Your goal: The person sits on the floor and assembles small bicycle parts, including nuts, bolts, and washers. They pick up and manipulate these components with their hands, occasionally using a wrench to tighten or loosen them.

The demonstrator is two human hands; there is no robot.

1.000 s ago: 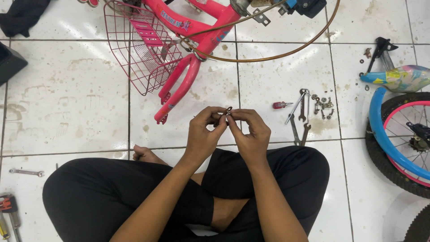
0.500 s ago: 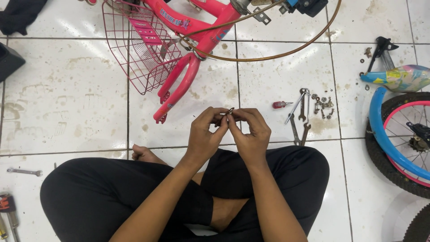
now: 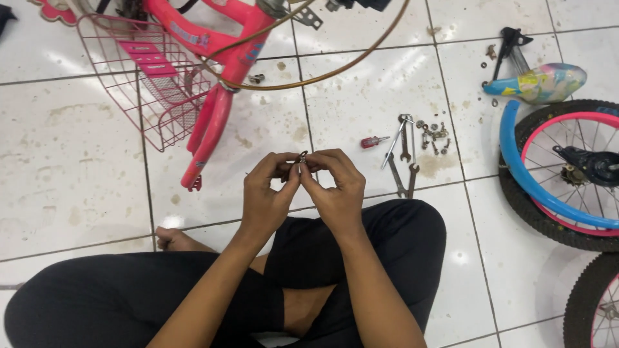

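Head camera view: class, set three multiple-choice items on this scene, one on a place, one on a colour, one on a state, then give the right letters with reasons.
1. Where do the wrenches lie?
A. on the floor right of the hands
B. in the basket
C. on the person's lap

2. What colour is the basket?
A. green
B. pink
C. black

3. How is the small metal part held?
A. by the left hand alone
B. lying loose on the floor
C. pinched between the fingertips of the left hand and right hand

Answers: 1 A, they rest on tile beside the screwdriver; 2 B, its wire is pink; 3 C, both hands' fingertips meet on it.
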